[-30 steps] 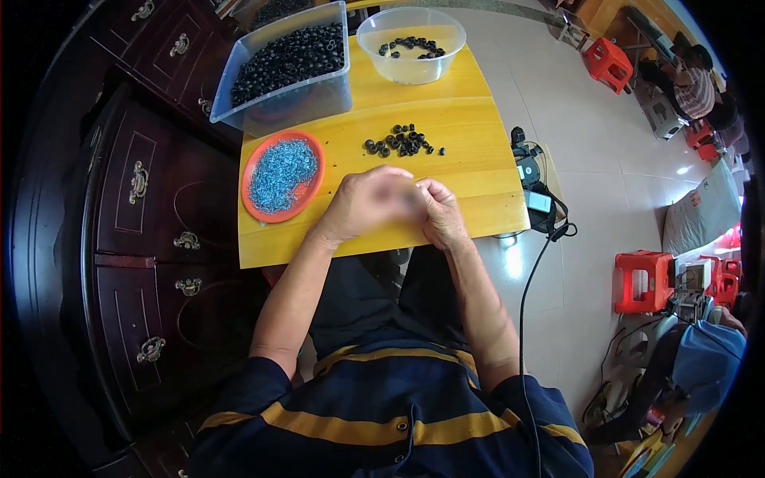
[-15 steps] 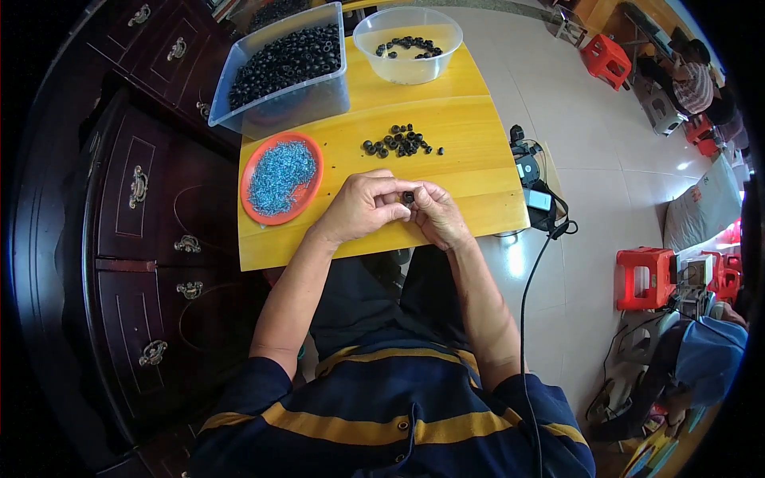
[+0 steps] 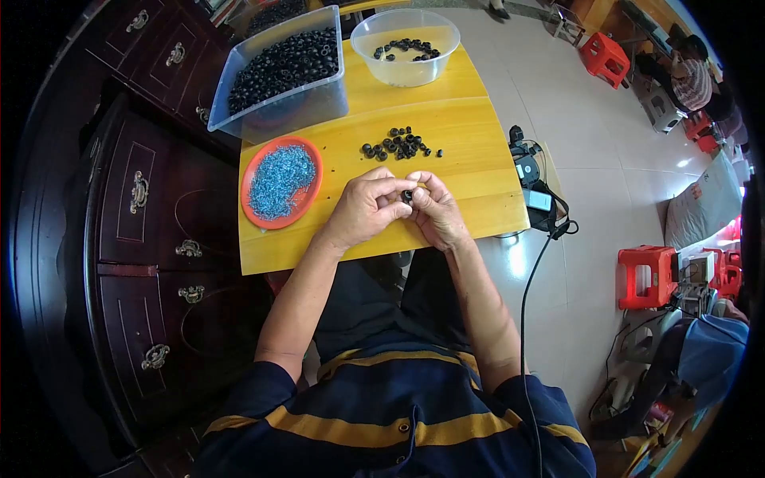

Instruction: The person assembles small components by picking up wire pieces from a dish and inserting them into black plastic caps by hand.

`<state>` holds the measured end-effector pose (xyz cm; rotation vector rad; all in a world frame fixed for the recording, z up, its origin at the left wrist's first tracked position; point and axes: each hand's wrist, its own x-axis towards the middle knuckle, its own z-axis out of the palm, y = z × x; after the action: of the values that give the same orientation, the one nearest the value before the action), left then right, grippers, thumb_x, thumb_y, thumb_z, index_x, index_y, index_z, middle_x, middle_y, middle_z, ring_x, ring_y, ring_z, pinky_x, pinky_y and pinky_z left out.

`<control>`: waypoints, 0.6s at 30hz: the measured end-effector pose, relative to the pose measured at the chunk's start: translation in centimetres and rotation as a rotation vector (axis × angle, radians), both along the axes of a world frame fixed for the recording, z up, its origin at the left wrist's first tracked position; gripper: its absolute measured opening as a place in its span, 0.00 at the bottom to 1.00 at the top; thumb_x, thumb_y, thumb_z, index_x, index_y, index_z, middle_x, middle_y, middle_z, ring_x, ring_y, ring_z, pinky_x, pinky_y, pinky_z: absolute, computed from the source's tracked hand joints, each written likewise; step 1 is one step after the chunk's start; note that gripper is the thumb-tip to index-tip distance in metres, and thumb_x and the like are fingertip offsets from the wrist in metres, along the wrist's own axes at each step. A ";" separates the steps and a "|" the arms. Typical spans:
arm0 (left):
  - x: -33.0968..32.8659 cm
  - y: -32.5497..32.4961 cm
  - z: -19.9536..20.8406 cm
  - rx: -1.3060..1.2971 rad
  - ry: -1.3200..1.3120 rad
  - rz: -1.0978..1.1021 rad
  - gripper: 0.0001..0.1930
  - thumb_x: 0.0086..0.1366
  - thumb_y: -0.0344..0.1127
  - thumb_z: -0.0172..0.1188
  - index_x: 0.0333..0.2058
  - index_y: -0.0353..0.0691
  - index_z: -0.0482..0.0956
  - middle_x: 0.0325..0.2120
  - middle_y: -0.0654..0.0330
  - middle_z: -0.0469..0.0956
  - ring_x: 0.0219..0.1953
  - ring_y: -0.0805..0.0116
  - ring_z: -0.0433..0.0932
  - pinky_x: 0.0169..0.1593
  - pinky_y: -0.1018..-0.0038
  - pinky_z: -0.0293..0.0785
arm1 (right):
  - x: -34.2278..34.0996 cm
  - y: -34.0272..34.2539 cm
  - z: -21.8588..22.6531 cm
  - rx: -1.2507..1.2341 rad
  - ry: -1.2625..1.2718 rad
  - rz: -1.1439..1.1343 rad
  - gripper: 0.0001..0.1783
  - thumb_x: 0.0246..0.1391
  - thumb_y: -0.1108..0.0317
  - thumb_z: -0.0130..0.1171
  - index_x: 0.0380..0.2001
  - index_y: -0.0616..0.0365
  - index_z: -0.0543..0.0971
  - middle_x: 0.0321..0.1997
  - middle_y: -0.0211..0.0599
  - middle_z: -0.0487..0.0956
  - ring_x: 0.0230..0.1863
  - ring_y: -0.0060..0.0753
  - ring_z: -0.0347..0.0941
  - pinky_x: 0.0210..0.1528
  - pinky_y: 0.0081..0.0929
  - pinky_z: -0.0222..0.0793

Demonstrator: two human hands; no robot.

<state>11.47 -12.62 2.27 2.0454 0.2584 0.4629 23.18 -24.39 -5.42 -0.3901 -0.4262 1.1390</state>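
Observation:
Over the near edge of the yellow table, a small black round part (image 3: 407,196) with a hollow-looking end sits between my fingertips. My left hand (image 3: 362,209) pinches it from one side with thumb and index finger. From the other side my right hand (image 3: 438,215) grips it with the thumb and curled fingers, the index finger raised over it. A loose pile of similar black parts (image 3: 396,144) lies just beyond my hands. To the left, an orange oval plate (image 3: 317,189) holds many tiny bluish-silver pieces (image 3: 279,179), too small to name.
At the back left stands a clear plastic bin (image 3: 291,115) full of black parts. Beside it is a round clear bowl (image 3: 408,74) with several black parts. A dark wooden cabinet (image 3: 151,239) borders the left; a black cable (image 3: 527,319) runs down my right side.
My right index finger has lifted and bent away from the left fingertips. The black part has turned slightly between my fingers. A foot has come into view at the top edge.

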 end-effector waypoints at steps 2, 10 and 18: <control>-0.1 0.1 0.0 0.003 0.016 0.006 0.19 0.50 0.23 0.69 0.43 0.41 0.84 0.23 0.65 0.70 0.24 0.76 0.71 0.30 0.78 0.69 | 0.1 0.1 -0.2 -0.017 -0.006 0.002 0.16 0.61 0.66 0.60 0.49 0.57 0.72 0.41 0.37 0.81 0.44 0.32 0.76 0.49 0.32 0.71; -0.7 0.1 0.2 0.073 0.030 -0.013 0.17 0.51 0.22 0.69 0.42 0.38 0.84 0.22 0.67 0.69 0.24 0.79 0.68 0.28 0.80 0.66 | -0.1 0.2 -0.3 -0.056 -0.057 -0.010 0.15 0.61 0.68 0.59 0.49 0.57 0.70 0.37 0.37 0.81 0.40 0.29 0.76 0.45 0.27 0.72; -0.6 0.0 0.9 0.380 0.027 -0.007 0.15 0.52 0.27 0.69 0.40 0.38 0.81 0.23 0.59 0.72 0.24 0.66 0.74 0.29 0.71 0.70 | -0.1 0.1 -0.2 -0.137 -0.172 -0.058 0.12 0.62 0.70 0.59 0.46 0.59 0.71 0.37 0.37 0.81 0.37 0.25 0.76 0.42 0.23 0.72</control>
<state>10.85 -12.66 3.12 2.4232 0.1892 0.5106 23.10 -24.26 -5.65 -0.6203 -0.4854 1.0852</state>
